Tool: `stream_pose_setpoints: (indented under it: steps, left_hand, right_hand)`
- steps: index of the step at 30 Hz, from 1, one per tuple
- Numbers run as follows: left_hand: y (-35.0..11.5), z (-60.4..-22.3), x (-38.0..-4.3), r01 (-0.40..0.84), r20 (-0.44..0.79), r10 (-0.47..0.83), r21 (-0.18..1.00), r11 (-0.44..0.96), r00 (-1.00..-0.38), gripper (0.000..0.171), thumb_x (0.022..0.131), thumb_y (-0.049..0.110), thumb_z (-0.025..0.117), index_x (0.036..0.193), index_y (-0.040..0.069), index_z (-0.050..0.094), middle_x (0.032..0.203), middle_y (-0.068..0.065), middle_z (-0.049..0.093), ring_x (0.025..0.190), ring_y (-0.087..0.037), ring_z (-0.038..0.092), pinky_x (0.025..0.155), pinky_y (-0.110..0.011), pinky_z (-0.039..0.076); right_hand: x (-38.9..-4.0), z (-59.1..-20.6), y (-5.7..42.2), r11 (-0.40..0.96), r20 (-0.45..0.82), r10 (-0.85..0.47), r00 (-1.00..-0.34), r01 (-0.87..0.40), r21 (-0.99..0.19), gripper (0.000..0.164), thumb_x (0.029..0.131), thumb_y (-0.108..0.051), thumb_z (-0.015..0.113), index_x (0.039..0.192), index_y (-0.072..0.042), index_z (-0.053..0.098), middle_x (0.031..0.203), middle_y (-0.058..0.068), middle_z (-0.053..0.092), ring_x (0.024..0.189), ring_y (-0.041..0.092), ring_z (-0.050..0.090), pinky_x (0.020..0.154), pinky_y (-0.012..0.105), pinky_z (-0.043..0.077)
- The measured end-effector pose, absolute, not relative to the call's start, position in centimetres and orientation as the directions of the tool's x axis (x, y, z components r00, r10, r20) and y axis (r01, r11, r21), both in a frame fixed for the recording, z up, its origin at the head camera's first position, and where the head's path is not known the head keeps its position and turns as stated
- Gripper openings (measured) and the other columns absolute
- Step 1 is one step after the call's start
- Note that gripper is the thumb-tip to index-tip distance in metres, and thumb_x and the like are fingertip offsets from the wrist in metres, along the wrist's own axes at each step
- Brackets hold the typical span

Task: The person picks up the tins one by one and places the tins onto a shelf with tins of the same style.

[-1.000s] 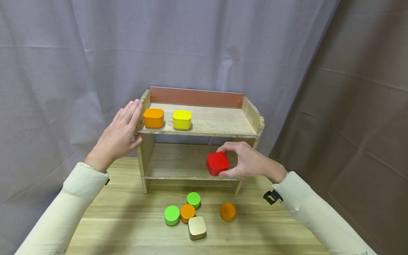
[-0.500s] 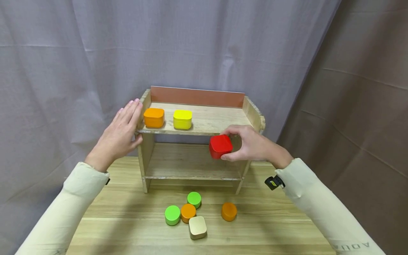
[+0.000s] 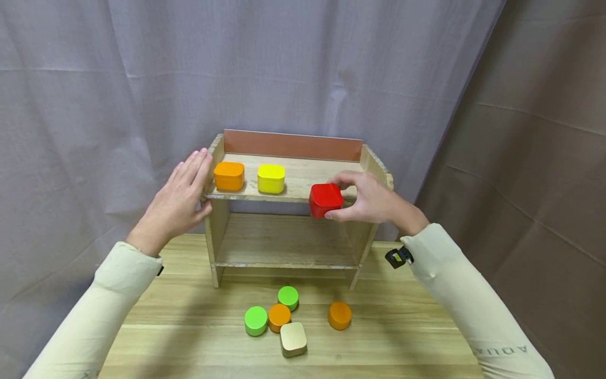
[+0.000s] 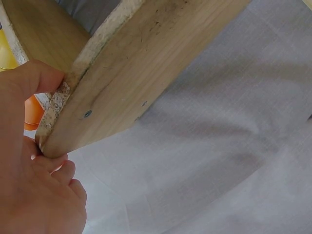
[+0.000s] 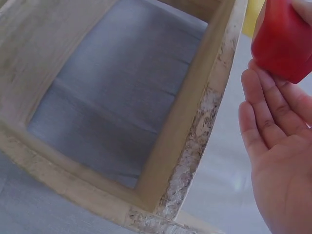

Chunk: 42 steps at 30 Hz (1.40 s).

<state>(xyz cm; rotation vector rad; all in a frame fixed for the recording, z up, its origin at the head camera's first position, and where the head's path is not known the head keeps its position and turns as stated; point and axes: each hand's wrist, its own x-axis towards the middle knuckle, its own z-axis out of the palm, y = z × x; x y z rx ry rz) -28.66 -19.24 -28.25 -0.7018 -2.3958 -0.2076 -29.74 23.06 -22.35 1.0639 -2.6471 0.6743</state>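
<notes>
A small wooden shelf (image 3: 289,263) stands on the table. My left hand (image 3: 172,197) grips its left side panel; the left wrist view shows the thumb on the panel's front edge and fingers curled under its rounded corner (image 4: 53,131). My right hand (image 3: 374,200) pinches a red rounded-square box (image 3: 326,200) between thumb and fingers, in front of the top shelf's right part. The red box (image 5: 282,44) also shows in the right wrist view, with several fingers below it. An orange box (image 3: 229,176) and a yellow box (image 3: 271,179) sit on the top shelf's left half.
Before the shelf lie two green round boxes (image 3: 256,321), an orange round one (image 3: 279,318) and a gold square box (image 3: 293,339) close together. Another orange round box (image 3: 340,316) lies apart at right. A grey curtain (image 3: 284,63) hangs behind.
My right hand has lifted the red box from before the lower shelf up to the top shelf's front edge. The left hand has stayed in place.
</notes>
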Motion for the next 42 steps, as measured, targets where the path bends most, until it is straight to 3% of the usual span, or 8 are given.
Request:
stream_pose_setpoints:
  steps: [14, 22, 35, 42]
  left_hand:
    - [-19.3, -28.3, -28.4, 0.528, 0.612, 0.428, -0.021, 0.849, -0.665, 0.096, 0.088, 0.009, 0.072, 0.167, -0.002, 0.017, 0.176, -0.024, 0.018, 0.162, -0.043, 0.022, 0.131, -0.063, 0.024]
    - [-19.2, -28.2, -28.4, 0.531, 0.616, 0.433, -0.027, 0.847, -0.658, 0.096, 0.088, 0.008, 0.072, 0.167, -0.003, 0.018, 0.176, -0.024, 0.018, 0.162, -0.043, 0.023, 0.132, -0.062, 0.023]
    - [-19.1, -28.3, -28.5, 0.533, 0.618, 0.429, -0.02, 0.846, -0.658, 0.096, 0.088, 0.008, 0.072, 0.167, -0.003, 0.018, 0.175, -0.024, 0.018, 0.161, -0.043, 0.023, 0.131, -0.063, 0.024]
    - [-18.9, -28.4, -28.4, 0.538, 0.619, 0.43, -0.014, 0.843, -0.657, 0.096, 0.088, 0.008, 0.071, 0.167, -0.002, 0.017, 0.176, -0.024, 0.017, 0.162, -0.043, 0.022, 0.132, -0.062, 0.023]
  right_hand:
    - [-31.8, -21.7, 22.0, 0.668, 0.354, -0.53, -0.77, -0.637, -0.385, 0.049, 0.081, -0.03, 0.087, 0.125, -0.013, 0.072, 0.112, 0.003, 0.077, 0.106, 0.022, 0.068, 0.092, 0.046, 0.055]
    - [-32.5, -21.4, 21.7, 0.682, 0.349, -0.49, -0.799, -0.601, -0.417, 0.053, 0.082, -0.029, 0.087, 0.129, -0.011, 0.07, 0.113, 0.006, 0.076, 0.11, 0.026, 0.067, 0.097, 0.052, 0.055]
    - [-33.7, -21.5, 21.2, 0.701, 0.301, -0.465, -0.832, -0.554, -0.449, 0.056, 0.082, -0.033, 0.087, 0.131, -0.013, 0.069, 0.115, 0.005, 0.076, 0.111, 0.025, 0.067, 0.094, 0.041, 0.052]
    - [-33.9, -21.9, 21.3, 0.723, 0.285, -0.456, -0.843, -0.538, -0.433, 0.058, 0.083, -0.037, 0.087, 0.132, -0.014, 0.068, 0.116, 0.005, 0.077, 0.11, 0.024, 0.069, 0.092, 0.041, 0.055]
